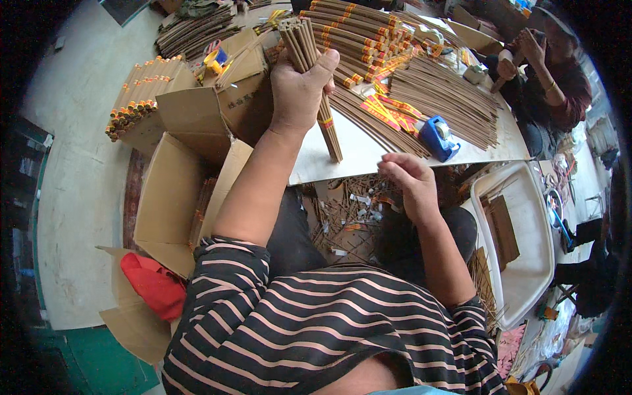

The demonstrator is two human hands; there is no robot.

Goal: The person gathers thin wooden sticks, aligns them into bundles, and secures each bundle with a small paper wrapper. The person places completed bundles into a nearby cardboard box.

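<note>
A bundle of brown incense sticks (301, 46) stands tilted above the near edge of a white table (313, 160), its top leaning left and a red-and-yellow band around its lower part. The person's left hand (299, 95) grips it firmly around the upper part; whether the lower end touches the tabletop is hard to tell. The right hand (413, 184) hovers just off the table edge, fingers curled toward the thumb; whether the fingertips pinch anything cannot be told.

Just beyond the right hand sits a blue tape dispenser (439, 139), with red-and-yellow paper strips (390, 113) beside it and loose incense sticks (447, 99) spread behind. Banded incense bundles (355, 29) are piled farther back. To the left are an open cardboard box (168, 197) and a red cloth (153, 284); to the right, a white plastic tub (543, 243). A co-worker (559, 92) sits beyond the table's right side.
</note>
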